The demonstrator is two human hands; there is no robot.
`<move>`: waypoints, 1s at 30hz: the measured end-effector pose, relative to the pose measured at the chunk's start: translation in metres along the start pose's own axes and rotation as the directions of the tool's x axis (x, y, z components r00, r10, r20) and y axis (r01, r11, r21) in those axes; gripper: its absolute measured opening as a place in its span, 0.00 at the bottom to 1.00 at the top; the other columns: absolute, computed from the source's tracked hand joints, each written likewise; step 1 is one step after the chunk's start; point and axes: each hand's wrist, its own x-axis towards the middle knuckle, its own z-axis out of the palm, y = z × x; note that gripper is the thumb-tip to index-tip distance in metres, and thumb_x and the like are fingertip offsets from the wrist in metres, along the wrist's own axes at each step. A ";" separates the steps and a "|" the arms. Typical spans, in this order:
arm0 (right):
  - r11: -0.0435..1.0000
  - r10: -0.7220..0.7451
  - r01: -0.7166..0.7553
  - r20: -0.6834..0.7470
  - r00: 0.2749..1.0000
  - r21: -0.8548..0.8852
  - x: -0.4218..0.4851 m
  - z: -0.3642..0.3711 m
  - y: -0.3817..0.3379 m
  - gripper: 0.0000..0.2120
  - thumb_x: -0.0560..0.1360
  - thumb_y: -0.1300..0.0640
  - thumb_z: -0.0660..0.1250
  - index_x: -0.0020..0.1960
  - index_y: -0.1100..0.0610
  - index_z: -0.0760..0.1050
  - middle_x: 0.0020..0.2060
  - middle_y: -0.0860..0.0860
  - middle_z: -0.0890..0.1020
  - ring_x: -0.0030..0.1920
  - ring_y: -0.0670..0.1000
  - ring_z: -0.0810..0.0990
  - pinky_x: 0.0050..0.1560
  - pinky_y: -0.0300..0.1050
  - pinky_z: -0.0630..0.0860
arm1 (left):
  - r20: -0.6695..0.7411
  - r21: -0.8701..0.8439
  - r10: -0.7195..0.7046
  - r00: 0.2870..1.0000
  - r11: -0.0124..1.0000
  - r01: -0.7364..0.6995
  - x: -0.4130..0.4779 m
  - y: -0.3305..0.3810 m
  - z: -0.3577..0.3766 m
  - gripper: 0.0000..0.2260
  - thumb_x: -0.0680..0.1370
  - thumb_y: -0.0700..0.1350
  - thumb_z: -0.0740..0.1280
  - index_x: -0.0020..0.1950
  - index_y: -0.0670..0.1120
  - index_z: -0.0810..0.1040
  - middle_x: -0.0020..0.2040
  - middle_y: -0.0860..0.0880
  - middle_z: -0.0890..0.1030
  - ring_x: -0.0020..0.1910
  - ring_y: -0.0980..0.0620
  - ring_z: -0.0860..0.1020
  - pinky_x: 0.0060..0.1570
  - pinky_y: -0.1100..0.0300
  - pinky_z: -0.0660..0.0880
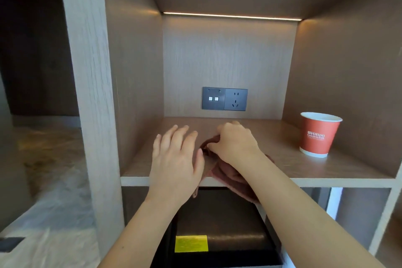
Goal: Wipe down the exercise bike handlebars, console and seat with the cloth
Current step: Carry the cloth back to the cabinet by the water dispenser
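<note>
Cloth [226, 172] lengthwise toward shelf edge [326, 181]

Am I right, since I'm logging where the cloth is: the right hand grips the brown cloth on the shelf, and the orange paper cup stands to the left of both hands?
Not quite. The head view shows the orange paper cup standing to the right of both hands, near the shelf's right wall. The rest holds: the right hand grips the brown cloth on the shelf, with the left hand open beside it.

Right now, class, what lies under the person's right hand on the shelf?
A brown cloth lies bunched under the right hand, draping over the shelf edge. The hand and forearm cover its middle, so its full shape cannot be seen.
</note>
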 end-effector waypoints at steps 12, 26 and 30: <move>0.940 -0.312 0.302 0.044 0.949 0.155 -0.025 -0.022 0.038 0.30 0.70 0.36 0.60 0.70 0.43 0.61 0.69 0.47 0.65 0.69 0.52 0.63 0.68 0.58 0.62 | 0.005 0.037 0.000 1.000 0.999 0.000 -0.001 0.001 0.006 0.15 0.73 0.46 0.61 0.57 0.42 0.77 0.58 0.42 0.78 0.60 0.42 0.74 0.61 0.42 0.63; 0.763 -0.645 0.646 -0.029 0.764 0.023 -0.050 -0.007 0.092 0.33 0.69 0.44 0.70 0.69 0.38 0.58 0.73 0.43 0.57 0.73 0.51 0.58 0.67 0.57 0.67 | -0.012 0.013 0.057 0.998 0.998 -0.057 -0.010 -0.001 -0.005 0.19 0.75 0.49 0.54 0.57 0.42 0.77 0.59 0.42 0.77 0.62 0.42 0.72 0.63 0.46 0.57; 0.761 -0.646 0.645 -0.009 0.763 0.068 -0.033 -0.008 0.076 0.30 0.71 0.43 0.66 0.69 0.38 0.58 0.73 0.43 0.59 0.72 0.50 0.61 0.68 0.53 0.66 | -0.003 0.083 0.078 0.997 0.993 -0.078 -0.009 -0.006 -0.013 0.19 0.75 0.48 0.54 0.58 0.41 0.77 0.60 0.41 0.77 0.63 0.42 0.71 0.64 0.46 0.57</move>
